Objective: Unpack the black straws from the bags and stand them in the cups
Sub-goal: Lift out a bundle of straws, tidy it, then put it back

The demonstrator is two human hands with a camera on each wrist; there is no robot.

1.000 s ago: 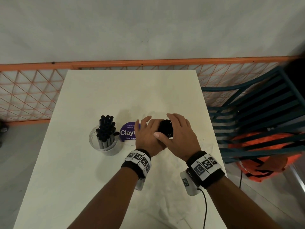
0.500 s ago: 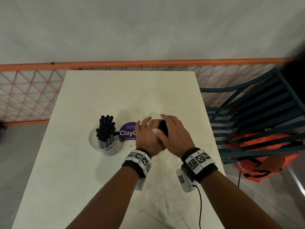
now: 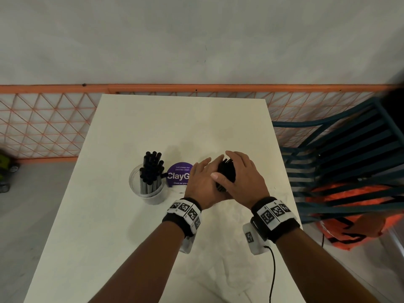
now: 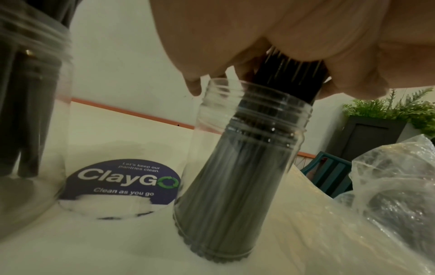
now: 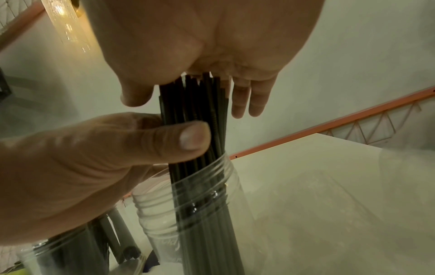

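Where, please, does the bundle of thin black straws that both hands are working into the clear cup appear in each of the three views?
Head: the bundle of thin black straws shows centre, between the two hands.
Left wrist: upper centre, entering the clear plastic cup under the palm.
Right wrist: centre, the bundle rises from the cup to the palm above.
Shared landmark: the round purple ClayGo sticker appears left of the bundle in the head and left wrist views.

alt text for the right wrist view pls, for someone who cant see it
A bundle of thin black straws stands in a clear plastic cup on a white table. The left hand grips the bundle above the rim, and the right hand lies flat on the straw tops. A second cup of straws shows at lower left.
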